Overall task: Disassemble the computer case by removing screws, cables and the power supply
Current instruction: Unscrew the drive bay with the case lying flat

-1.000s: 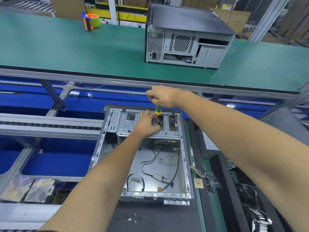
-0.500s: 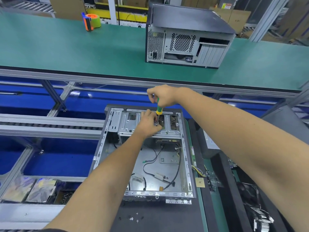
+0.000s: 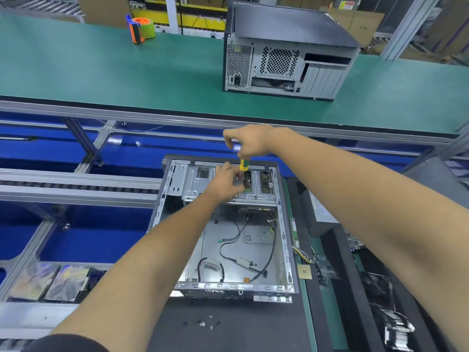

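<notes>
the case [image 3: 162, 207] lies open on its side on the dark mat [image 3: 228, 334] in front of me, side panel off, its floor mostly bare. my right hand [image 3: 247, 142] is curled round the top of the screwdriver [image 3: 243, 165], which stands upright over the drive cage [image 3: 195, 185] at the far end. my left hand [image 3: 225, 184] is bunched at the tip, fingers pinched there; whether they hold the screw or just steady the shaft i cannot tell. so i judge i'm mid-screw on the cage. done, by the look of it: several loose screws [image 3: 203, 322] lie on the mat near me, and a grey box i take for the power supply [image 3: 322, 214] sits outside the case to my right. left: a few cables [image 3: 228, 247] trail across the case floor, and the cage is in place.
</notes>
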Motion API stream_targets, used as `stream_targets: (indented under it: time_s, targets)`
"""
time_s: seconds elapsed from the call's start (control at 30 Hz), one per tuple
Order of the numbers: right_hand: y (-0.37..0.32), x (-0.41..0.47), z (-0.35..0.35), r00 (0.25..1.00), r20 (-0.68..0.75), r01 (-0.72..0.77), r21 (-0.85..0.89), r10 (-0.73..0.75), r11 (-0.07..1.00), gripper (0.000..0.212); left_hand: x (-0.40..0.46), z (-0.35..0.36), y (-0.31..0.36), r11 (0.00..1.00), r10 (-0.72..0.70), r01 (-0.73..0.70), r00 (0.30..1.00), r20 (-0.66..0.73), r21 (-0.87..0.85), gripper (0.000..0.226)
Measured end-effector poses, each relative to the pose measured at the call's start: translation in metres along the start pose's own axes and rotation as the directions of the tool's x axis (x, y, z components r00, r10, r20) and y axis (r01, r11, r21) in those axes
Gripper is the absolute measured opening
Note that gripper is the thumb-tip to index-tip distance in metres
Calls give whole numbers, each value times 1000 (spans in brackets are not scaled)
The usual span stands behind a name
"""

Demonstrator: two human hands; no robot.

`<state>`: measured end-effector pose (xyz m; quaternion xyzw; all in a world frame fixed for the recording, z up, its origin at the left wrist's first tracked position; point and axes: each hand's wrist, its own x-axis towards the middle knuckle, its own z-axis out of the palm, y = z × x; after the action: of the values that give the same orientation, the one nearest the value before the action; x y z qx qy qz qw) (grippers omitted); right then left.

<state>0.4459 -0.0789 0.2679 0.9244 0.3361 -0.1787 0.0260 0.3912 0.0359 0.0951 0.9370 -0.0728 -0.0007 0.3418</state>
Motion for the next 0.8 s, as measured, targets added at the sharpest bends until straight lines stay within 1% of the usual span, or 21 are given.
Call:
stream_targets:
  time_s: [0.03, 0.1, 0.17, 0.2, 0.27, 0.33, 0.37, 0.47, 0.53, 0.6, 0.67, 0.73, 0.8]
  targets:
    - [0, 0, 1, 1000, 17, -12, 87, 11, 996, 34, 0, -4, -1, 1000, 27, -27, 1000, 14, 7, 20]
    - [2, -1, 5, 999, 44, -21, 228, 12, 973, 35, 2, -13, -4, 997, 78, -79, 995, 60, 24, 20]
    - [6, -1, 7, 998, 60, -25, 249, 11, 968, 33, 6, -21, -7, 992, 100, -109, 987, 127, 66, 21]
    - [8, -1, 6, 998, 64, -25, 212, 12, 977, 30, 8, -24, -8, 989, 99, -114, 983, 154, 92, 21]
    - [8, -2, 3, 998, 51, -23, 52, 21, 998, 23, 14, -27, -6, 982, 86, -115, 977, 194, 148, 21]
    - [8, -2, 2, 999, -1, -38, -98, 38, 994, 18, 21, -28, -3, 972, 81, -129, 969, 234, 198, 20]
    - [8, -2, 3, 998, -34, -56, -140, 52, 988, 17, 24, -30, -1, 962, 86, -149, 962, 260, 231, 20]
    - [4, 1, 6, 995, -80, -72, -179, 59, 981, 16, 31, -34, 4, 904, 127, -256, 926, 355, 342, 20]
    - [0, 4, 5, 997, -72, -54, -176, 42, 983, 13, 32, -36, 5, 868, 163, -315, 911, 378, 384, 20]
    - [-3, 4, 3, 998, -47, -49, -133, 43, 990, 10, 33, -36, 4, 834, 200, -355, 908, 368, 422, 22]
    - [-1, 4, 5, 997, -53, -51, -19, 50, 999, 7, 31, -37, 4, 833, 200, -342, 919, 340, 434, 24]
    - [1, 1, 8, 996, -82, -33, 118, 42, 992, 14, 30, -38, 2, 848, 186, -318, 928, 322, 425, 24]
    - [2, 0, 9, 996, -92, 11, 180, 6, 984, 16, 30, -38, 0, 858, 190, -312, 930, 314, 407, 23]
